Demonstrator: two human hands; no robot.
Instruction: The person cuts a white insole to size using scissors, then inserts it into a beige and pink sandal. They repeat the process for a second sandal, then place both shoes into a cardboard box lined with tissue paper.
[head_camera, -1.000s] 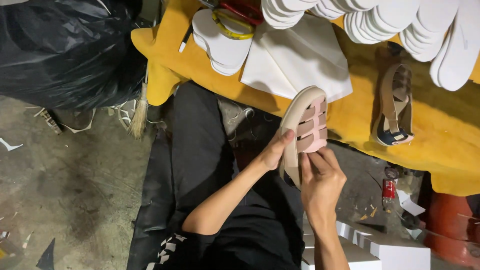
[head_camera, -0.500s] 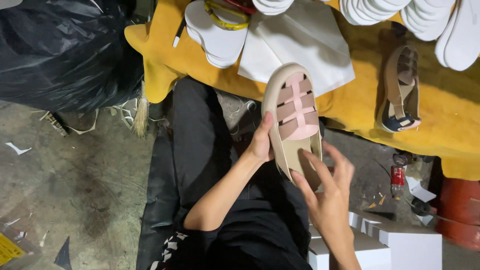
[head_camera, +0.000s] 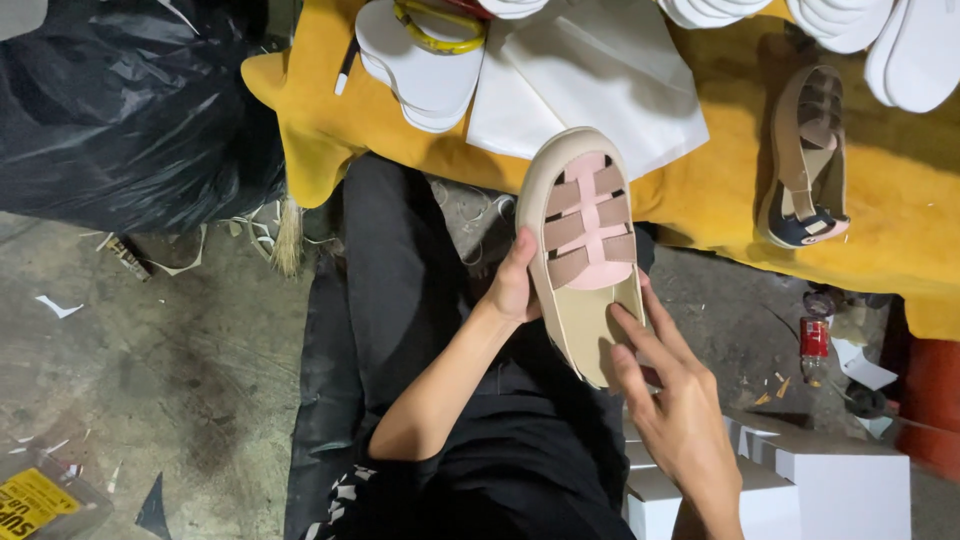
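A beige sandal (head_camera: 585, 250) with brown cross straps and a pink lining is held over my lap, sole down and toe pointing away. My left hand (head_camera: 515, 285) grips its left edge from below. My right hand (head_camera: 675, 400) has its fingers spread, with the fingertips resting on the heel part of the insole. A second matching sandal (head_camera: 808, 160) lies on the yellow cloth (head_camera: 720, 200) to the right, apart from both hands.
White foam soles (head_camera: 420, 70) and white sheets (head_camera: 590, 80) lie on the yellow cloth. A black plastic bag (head_camera: 110, 110) fills the upper left. White boxes (head_camera: 830, 480) stand at lower right, with a small red can (head_camera: 814, 340) on the concrete floor.
The sandal has turned from on edge to lying flat with its top facing up. My right hand has slid from the sandal's side down onto the heel of the insole.
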